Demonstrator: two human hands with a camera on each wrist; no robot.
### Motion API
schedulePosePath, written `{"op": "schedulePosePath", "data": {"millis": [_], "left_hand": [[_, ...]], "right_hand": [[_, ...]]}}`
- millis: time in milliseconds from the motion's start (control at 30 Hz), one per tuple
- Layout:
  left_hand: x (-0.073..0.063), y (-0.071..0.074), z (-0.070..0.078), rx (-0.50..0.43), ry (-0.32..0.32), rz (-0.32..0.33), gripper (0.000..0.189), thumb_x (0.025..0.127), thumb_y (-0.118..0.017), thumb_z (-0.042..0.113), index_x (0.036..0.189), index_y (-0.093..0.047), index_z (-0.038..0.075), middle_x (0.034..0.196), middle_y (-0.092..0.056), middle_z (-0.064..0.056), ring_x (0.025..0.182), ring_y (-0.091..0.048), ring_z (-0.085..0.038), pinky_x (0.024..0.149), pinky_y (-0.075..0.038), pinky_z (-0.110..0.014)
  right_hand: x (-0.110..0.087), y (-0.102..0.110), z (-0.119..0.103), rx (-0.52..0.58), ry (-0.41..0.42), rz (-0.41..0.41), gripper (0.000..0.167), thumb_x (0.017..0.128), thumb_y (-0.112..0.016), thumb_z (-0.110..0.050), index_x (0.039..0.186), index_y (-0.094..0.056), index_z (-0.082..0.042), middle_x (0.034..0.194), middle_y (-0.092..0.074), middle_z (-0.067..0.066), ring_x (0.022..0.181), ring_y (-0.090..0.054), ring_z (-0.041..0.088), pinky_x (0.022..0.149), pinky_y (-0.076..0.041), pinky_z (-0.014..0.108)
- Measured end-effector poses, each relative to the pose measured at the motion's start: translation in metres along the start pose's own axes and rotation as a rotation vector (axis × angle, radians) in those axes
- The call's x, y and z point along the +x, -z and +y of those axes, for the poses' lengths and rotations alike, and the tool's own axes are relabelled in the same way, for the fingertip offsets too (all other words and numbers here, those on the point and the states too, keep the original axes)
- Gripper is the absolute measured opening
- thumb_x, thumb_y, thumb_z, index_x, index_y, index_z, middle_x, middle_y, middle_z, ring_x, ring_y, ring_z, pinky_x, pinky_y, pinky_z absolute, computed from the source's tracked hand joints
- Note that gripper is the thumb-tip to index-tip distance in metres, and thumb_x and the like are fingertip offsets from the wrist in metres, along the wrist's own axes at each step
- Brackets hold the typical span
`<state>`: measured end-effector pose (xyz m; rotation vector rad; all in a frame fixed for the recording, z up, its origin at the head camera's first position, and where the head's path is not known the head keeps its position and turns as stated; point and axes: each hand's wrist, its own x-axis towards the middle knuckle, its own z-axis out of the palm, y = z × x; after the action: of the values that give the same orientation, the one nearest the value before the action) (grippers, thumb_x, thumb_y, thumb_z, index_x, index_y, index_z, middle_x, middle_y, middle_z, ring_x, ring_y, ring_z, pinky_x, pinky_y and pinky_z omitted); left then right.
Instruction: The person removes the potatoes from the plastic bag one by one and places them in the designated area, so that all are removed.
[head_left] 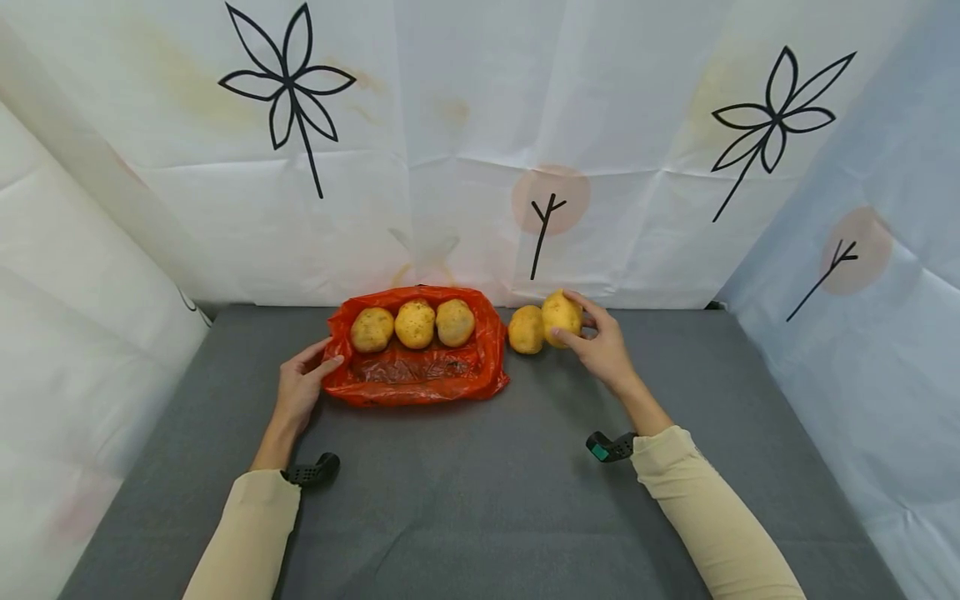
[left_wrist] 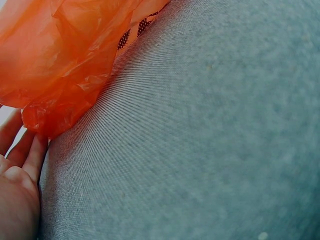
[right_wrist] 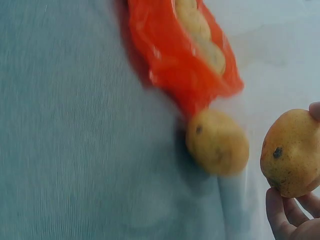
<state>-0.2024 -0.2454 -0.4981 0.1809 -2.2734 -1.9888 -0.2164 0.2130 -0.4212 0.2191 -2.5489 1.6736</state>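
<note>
Red, crinkled thin-plastic bag (head_left: 420,392), pinched at its left rim between thumb and fingers of left hand (head_left: 298,387), likely to keep its mouth spread round three round yellow-brown potatoes (head_left: 415,324); smooth oval yellow potato (head_left: 561,317) held in curled right hand (head_left: 603,346), beside dark-spotted rounded potato (head_left: 526,330) on grey woven cloth (head_left: 465,483)

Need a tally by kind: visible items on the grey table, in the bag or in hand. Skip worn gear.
Red thin-plastic bag: 1
Rounded yellow-brown potatoes: 5 (3 in the bag, 1 beside it, 1 in the right hand)
Total: 6
</note>
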Motion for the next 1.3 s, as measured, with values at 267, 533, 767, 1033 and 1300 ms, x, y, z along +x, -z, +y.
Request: {"op": "schedulePosePath", "data": {"millis": [267, 533, 767, 1033, 1300], "left_hand": [[0.001, 0.000, -0.001, 0.006, 0.007, -0.011, 0.050, 0.100, -0.067, 0.016, 0.146, -0.054, 0.002, 0.147, -0.050, -0.019, 0.115, -0.052, -0.004, 0.089, -0.046, -0.011], [0.002, 0.000, -0.002, 0.006, 0.027, -0.003, 0.050, 0.100, -0.067, 0.015, 0.146, -0.054, 0.003, 0.148, -0.050, -0.018, 0.115, -0.052, -0.004, 0.088, -0.046, -0.010], [0.002, 0.001, -0.002, 0.011, 0.036, -0.007, 0.050, 0.100, -0.067, 0.016, 0.147, -0.053, 0.004, 0.150, -0.049, -0.016, 0.120, -0.051, -0.007, 0.089, -0.046, -0.010], [0.004, 0.002, -0.002, 0.021, 0.043, -0.012, 0.051, 0.101, -0.065, 0.015, 0.148, -0.051, 0.003, 0.152, -0.047, -0.018, 0.120, -0.050, -0.006, 0.090, -0.044, -0.009], [0.003, 0.000, -0.003, 0.007, 0.041, 0.004, 0.049, 0.100, -0.066, 0.015, 0.146, -0.054, 0.004, 0.149, -0.049, -0.017, 0.117, -0.051, -0.005, 0.089, -0.045, -0.010]], "right_hand": [[0.007, 0.013, 0.026, -0.023, -0.096, 0.010, 0.062, 0.097, -0.071, -0.016, 0.154, -0.046, -0.015, 0.157, -0.039, 0.016, 0.131, -0.045, 0.043, 0.096, -0.047, 0.058], [0.014, 0.011, 0.039, -0.040, -0.162, -0.035, 0.062, 0.098, -0.068, -0.015, 0.155, -0.043, -0.010, 0.158, -0.034, 0.020, 0.135, -0.043, 0.044, 0.098, -0.047, 0.055], [0.021, 0.009, 0.043, -0.058, -0.173, -0.062, 0.063, 0.098, -0.069, -0.016, 0.154, -0.043, -0.007, 0.158, -0.035, 0.020, 0.139, -0.037, 0.040, 0.107, -0.039, 0.056], [0.025, 0.007, 0.044, -0.095, -0.178, -0.090, 0.063, 0.098, -0.069, -0.017, 0.155, -0.043, -0.008, 0.160, -0.033, 0.018, 0.139, -0.038, 0.040, 0.108, -0.039, 0.054], [0.025, 0.007, 0.044, -0.105, -0.188, -0.102, 0.065, 0.099, -0.069, -0.021, 0.156, -0.040, -0.011, 0.162, -0.030, 0.017, 0.141, -0.035, 0.041, 0.106, -0.041, 0.056]]}}
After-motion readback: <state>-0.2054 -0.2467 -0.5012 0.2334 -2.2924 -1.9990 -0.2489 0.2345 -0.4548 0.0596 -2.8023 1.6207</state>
